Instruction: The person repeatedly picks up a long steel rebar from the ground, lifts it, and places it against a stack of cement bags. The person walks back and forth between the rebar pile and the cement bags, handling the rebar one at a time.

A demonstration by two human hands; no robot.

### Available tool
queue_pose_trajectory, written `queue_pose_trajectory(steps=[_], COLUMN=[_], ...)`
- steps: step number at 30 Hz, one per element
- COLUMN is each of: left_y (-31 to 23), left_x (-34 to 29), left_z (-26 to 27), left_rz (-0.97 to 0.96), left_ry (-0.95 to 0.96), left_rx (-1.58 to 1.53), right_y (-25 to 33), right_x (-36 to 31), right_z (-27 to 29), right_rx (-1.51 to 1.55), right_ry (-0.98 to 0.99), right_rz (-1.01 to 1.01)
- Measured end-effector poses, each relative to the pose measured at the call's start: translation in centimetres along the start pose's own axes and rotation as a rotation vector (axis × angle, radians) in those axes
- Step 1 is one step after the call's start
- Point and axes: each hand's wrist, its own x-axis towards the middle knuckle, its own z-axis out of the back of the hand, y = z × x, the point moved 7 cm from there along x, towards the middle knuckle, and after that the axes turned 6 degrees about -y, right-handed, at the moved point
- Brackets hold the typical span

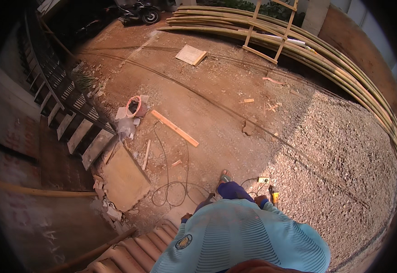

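Right hand just left of yellow tool, left hand well left of it; can't tell either's fingers. Loose cable left of tool could snag foot, causing trip.

- talk me through the ground!
- reddish-brown earth, giving way to grey gravel on the right!
- and lying on it?
- a long plank, a looping dark cable, a pale board farther off, a yellow-and-black tool by the gravel!
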Motion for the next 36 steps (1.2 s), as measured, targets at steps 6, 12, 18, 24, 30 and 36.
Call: queue_pose_trajectory(steps=[6, 12, 18, 24, 30, 36], left_y=[-20.4, -24.2, -25.8, -41.1, -57.3, -75.7], left_x=[2.7, 7.6, 15.2, 20.7, 27.8, 33.2], left_z=[3.3, 1.8, 0.6, 0.1, 1.4, -1.3], left_rz=[-0.102, 0.081, -0.382, -0.567, -0.130, -0.104], left_ry=[-0.097, -0.036, 0.092, 0.224, 0.274, 0.147], left_rx=[-0.835, -0.709, 0.705, 1.012, 0.329, -0.157], right_y=[-7.4, -10.5, -11.1, -7.6, -8.6, -10.6], right_x=[9.0, 12.2, 12.3, 10.2, 14.4, 19.5], right_z=[18.2, 32.8, 22.9, 10.1, 14.8, 27.2], right_rx=[1.431, 1.547, 1.580, 0.108, 1.428, 1.136], right_ry=[-0.255, -0.631, -0.366, 0.399, -0.165, -0.567], right_rz=[-0.559, -0.376, -0.710, -0.266, -0.899, -1.025])
